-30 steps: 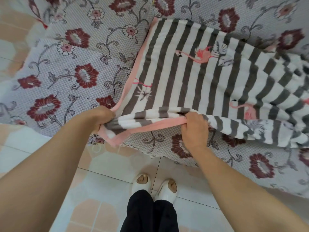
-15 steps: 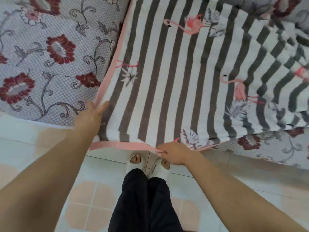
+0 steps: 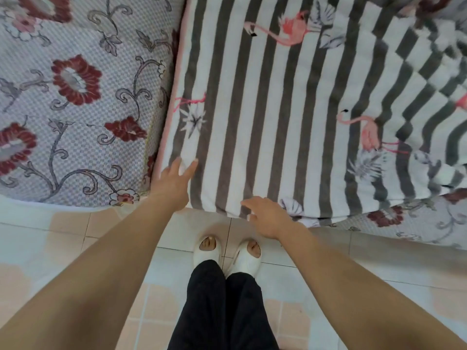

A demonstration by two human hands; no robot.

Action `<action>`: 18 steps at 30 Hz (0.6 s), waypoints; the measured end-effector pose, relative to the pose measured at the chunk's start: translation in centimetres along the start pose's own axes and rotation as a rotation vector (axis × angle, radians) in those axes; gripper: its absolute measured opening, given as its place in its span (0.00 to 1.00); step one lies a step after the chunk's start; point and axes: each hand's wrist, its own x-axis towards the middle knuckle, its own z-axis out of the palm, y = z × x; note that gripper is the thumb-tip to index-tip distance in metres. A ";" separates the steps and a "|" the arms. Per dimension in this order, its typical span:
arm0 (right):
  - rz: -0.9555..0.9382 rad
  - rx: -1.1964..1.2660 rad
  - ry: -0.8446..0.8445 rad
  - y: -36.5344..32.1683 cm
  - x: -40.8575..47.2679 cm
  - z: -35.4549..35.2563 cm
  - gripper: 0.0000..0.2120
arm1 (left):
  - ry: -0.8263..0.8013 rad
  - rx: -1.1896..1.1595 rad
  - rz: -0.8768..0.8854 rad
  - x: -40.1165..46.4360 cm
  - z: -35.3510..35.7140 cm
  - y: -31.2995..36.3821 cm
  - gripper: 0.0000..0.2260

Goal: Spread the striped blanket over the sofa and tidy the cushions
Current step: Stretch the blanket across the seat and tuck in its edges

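The striped blanket (image 3: 273,117), grey and white with pink flamingos and a pink border, lies flat over the middle of the sofa (image 3: 75,102), whose cover is grey with dark red flowers. Its front edge hangs just over the seat's front. Toward the right the blanket is rumpled and folded. My left hand (image 3: 174,183) rests flat on the blanket's front left corner, fingers spread. My right hand (image 3: 267,218) hovers at the front edge with its fingers apart, holding nothing. No separate cushions show.
A tiled floor (image 3: 75,248) in white and peach runs along the sofa's front. My feet in white slippers (image 3: 227,253) and black trouser legs stand right against the sofa's front edge, between my arms.
Both hands pulled the folded front edge toward me and laid it flat, then let go. The pink front border has dropped out of sight over the seat's edge.
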 end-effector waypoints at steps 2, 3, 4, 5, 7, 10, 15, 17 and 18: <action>0.016 -0.024 0.008 0.1 0.2 -1.8 0.22 | -0.142 0.076 -0.003 0.5 -0.3 0.6 0.35; 0.023 -0.037 0.006 0.1 0.2 -2.6 0.22 | -0.176 0.108 -0.001 0.6 -0.7 1.0 0.33; 0.029 -0.039 0.018 0.3 0.0 -3.5 0.22 | -0.175 0.132 0.020 0.7 -1.5 1.5 0.29; 0.036 -0.032 0.039 0.4 -0.4 -4.4 0.22 | -0.154 0.143 0.048 0.7 -2.4 2.2 0.24; 0.058 -0.005 0.087 0.5 -1.3 -5.9 0.22 | -0.117 0.115 0.107 0.6 -4.2 3.9 0.20; 0.101 0.045 0.151 1.4 -3.2 -8.5 0.22 | -0.075 0.026 0.208 -0.1 -7.6 7.3 0.21; 0.182 0.106 0.272 5.0 -6.7 -12.7 0.21 | 0.024 -0.058 0.353 -0.9 -12.8 13.6 0.19; 0.207 0.129 0.316 7.0 -8.0 -13.8 0.21 | 0.051 -0.050 0.398 -1.0 -14.0 16.0 0.18; 0.229 0.143 0.338 8.5 -9.0 -14.2 0.21 | 0.054 -0.055 0.419 -1.0 -14.3 17.8 0.19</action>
